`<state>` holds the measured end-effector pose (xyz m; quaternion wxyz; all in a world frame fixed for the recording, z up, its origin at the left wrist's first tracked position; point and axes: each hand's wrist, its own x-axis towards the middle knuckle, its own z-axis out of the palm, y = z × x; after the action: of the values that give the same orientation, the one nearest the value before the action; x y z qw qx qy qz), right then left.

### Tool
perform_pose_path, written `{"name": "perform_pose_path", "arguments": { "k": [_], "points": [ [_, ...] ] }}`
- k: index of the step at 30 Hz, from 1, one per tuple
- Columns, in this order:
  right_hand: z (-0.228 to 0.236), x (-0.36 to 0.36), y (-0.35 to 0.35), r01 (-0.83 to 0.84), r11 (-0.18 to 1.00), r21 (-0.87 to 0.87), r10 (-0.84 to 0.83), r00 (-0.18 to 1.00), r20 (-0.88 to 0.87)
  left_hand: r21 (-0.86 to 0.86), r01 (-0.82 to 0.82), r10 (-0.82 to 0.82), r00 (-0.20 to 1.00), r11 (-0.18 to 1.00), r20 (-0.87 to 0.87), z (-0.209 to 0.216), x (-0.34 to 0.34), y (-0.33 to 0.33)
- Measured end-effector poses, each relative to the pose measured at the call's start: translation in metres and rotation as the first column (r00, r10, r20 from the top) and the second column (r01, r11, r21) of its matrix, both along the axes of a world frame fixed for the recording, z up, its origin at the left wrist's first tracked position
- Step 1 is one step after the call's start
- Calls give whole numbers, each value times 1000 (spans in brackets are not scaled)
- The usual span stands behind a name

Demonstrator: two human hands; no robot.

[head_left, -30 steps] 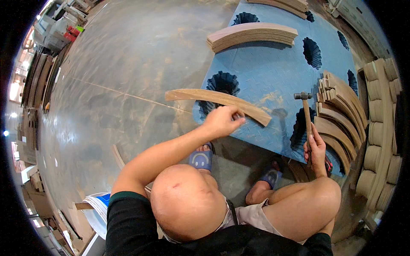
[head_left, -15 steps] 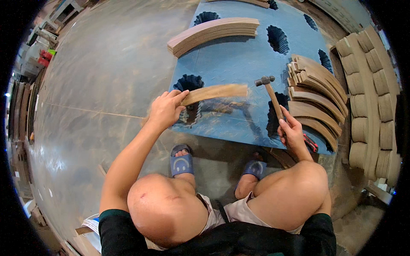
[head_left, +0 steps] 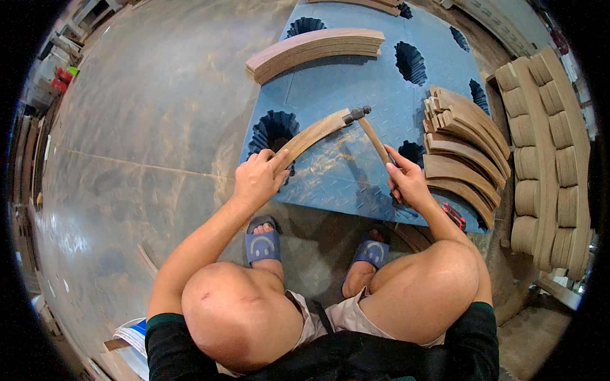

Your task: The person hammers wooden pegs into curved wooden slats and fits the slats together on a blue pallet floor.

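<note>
My left hand is closed on the near end of a curved wooden strip, which slants up and to the right over a blue plastic pallet. In my right hand is a hammer, gripped by its wooden handle. The hammer's dark metal head is at the far end of the strip and looks to be touching it. Beneath the strip, part of a ribbed hole in the pallet shows by my left hand.
Several curved wooden strips are piled on the pallet's right side, with a red and black tool at their near end. Another curved stack lies farther back. Tall stacks of curved pieces stand at the far right.
The strip's far end has swung upward and away from me. My right hand has moved left with the hammer, bringing its head to the strip's end.
</note>
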<state>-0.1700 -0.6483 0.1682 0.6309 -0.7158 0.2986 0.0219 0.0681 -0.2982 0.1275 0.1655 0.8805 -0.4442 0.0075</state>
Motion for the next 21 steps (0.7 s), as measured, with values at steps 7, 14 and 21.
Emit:
{"name": "perform_pose_path", "arguments": {
  "k": [7, 14, 21],
  "points": [
    [-12, 13, 4, -10, 1000, 23, 10, 1000, -3, -39, -3, 4, 1000, 999, 5, 2, -3, -6],
    [-8, 22, 1, 10, 997, 81, -8, 1000, -29, -4, 31, -31, 999, 1000, -12, -3, -1, -6],
    [-20, 43, -16, 168, 978, 120, -163, 985, -52, 92, 37, -27, 993, 995, -115, 2, -3, -4]
  ]
}}
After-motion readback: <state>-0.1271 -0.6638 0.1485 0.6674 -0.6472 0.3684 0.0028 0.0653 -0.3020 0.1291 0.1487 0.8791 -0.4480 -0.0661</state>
